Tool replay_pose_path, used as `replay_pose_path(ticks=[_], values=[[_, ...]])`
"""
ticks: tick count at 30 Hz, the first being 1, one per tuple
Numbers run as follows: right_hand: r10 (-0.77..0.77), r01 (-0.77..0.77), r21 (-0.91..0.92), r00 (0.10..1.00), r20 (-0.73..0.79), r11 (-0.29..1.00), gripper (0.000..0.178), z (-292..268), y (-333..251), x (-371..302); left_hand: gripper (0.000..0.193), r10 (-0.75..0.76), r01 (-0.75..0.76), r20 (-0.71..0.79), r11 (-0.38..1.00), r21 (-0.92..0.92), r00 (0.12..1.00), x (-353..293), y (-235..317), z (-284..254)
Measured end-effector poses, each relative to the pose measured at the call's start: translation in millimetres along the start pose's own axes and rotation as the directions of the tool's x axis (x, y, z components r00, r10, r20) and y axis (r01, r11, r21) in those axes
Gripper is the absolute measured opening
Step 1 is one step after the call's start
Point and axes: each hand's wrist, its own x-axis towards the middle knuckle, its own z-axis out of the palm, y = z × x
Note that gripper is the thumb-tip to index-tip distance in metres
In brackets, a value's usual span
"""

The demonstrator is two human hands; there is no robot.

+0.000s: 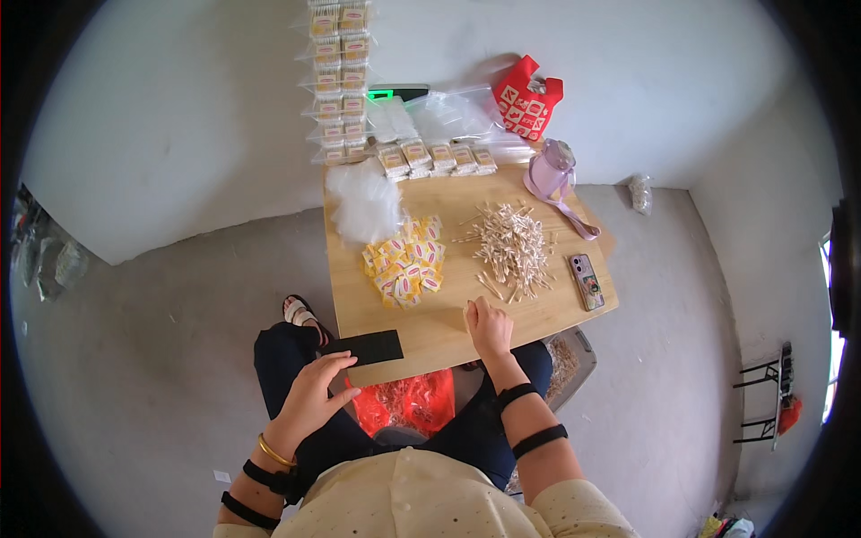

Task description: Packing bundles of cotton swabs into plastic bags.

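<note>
At the table's near left corner, the stretched fingers of my left hand (pixel 309 394) reach the edge of a flat black pad (pixel 378 345); the thumb is spread and no object shows in the hand. My right hand (pixel 490 327) is curled closed over the front of the wooden table (pixel 453 318), just short of a loose heap of cotton swabs (pixel 516 251). Whatever its fingers may hold is hidden. Left of the swabs lies a scattered pile of small yellow-and-white cards (pixel 404 264). Behind the cards sits a mound of clear plastic bags (pixel 363 202).
Packed swab packets (pixel 439 158) line the table's back, beside a tall stack of bagged packets (pixel 341 99). A red bag (pixel 529 99), lilac bottle (pixel 549 170) and phone (pixel 587 282) stand or lie rightward. Below are a red plastic bag (pixel 408 401) and grey bin (pixel 585 359).
</note>
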Motion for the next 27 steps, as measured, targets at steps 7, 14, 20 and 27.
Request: replay_pose_path(ticks=[7, 14, 20, 27], values=[[0.007, -0.003, 0.050, 0.996, -0.088, 0.999, 0.025, 2.7, -1.7, 15.6, 0.042, 0.035, -0.036, -0.047, 0.999, -0.002, 0.998, 8.0, 3.8, -6.7], [0.085, -0.082, 0.067, 0.996, -0.041, 0.994, 0.026, -8.0, -4.1, 15.9, 0.041, -0.025, 0.041, 0.149, 0.994, -0.101, 0.989, 35.3, 22.9, -6.2], [0.034, -0.165, 0.436, 0.956, 0.293, 0.885, 0.027, -35.7, -50.2, 34.1, 0.065, 0.154, -0.160, -0.093, 0.985, -0.065, 0.984, 85.0, 29.2, 16.0], [-0.257, -0.155, 0.762, 0.884, 0.391, 0.628, 0.028, -94.1, -102.7, 60.5, 0.071, -0.014, 0.210, 0.298, 0.742, -0.636, 0.954, 121.9, 53.2, 30.4]])
